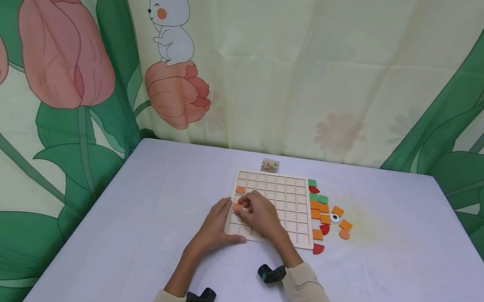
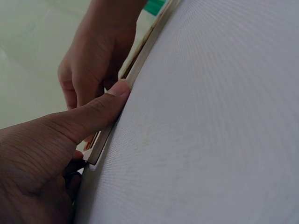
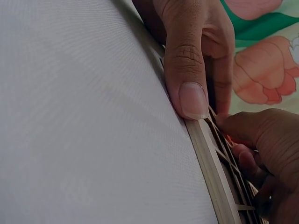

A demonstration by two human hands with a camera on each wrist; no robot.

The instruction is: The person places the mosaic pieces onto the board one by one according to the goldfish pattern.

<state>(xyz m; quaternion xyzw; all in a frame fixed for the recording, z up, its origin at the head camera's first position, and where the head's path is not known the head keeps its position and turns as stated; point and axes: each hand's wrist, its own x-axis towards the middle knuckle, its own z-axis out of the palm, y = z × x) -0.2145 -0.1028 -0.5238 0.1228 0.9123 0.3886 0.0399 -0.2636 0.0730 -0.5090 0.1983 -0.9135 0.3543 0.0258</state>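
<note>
A square wooden grid board [image 1: 284, 197] lies on the table. My left hand [image 1: 213, 227] holds its near left corner, the fingers along the left side and the thumb [image 3: 192, 100] against the front edge. Over the board's left columns, my right hand [image 1: 264, 216] pinches an orange piece [image 1: 238, 207] low in a cell; the fingers partly hide its shape. In the right wrist view only a sliver of orange shows by the fingertips. An orange round piece [image 1: 240, 190] sits in a left-column cell farther up the board.
Loose pieces lie along the board's right side: orange squares [image 1: 322, 207], green squares [image 1: 323, 199], red rounded pieces [image 1: 318, 249], a white eye piece [image 1: 335, 218] and an orange round [image 1: 344, 234]. Behind the board is a small patterned card [image 1: 270, 165]. A printed curtain [image 1: 283, 73] hangs beyond the white table [image 1: 392, 280].
</note>
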